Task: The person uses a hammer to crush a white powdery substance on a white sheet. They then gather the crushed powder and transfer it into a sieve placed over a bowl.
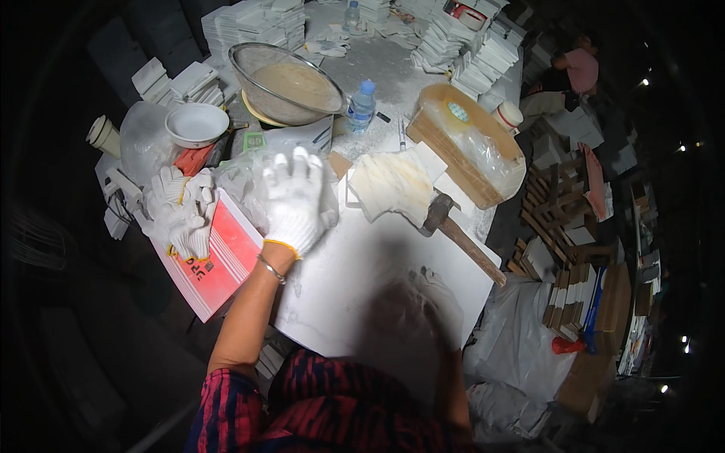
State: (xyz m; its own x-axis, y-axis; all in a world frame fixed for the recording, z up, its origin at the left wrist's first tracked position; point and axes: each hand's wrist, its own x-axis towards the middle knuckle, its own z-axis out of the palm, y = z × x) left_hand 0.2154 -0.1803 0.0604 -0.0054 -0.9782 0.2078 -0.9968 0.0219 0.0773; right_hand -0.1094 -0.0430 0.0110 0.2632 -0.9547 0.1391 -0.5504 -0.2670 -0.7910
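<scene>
My left hand (292, 200), in a white knit glove with a yellow cuff, lies with its fingers stretched out over crumpled clear plastic (245, 181). It grips nothing that I can see. My right hand (438, 302) hangs over the white slab (347, 302) in deep shadow; its fingers are too dim to make out. Ahead of both hands lies a broken piece of cream, yellow-veined stone (389, 185). A hammer (461, 234) with a wooden handle rests at its right, the head touching or very near the stone.
More white gloves (181, 211) lie on a red-and-white printed box (219, 264) at left. Beyond are a white bowl (196, 124), a large sieve (287, 83), a water bottle (362, 106), a cardboard box (468, 143) and stacked tiles (253, 30). A person (578, 72) is at far right.
</scene>
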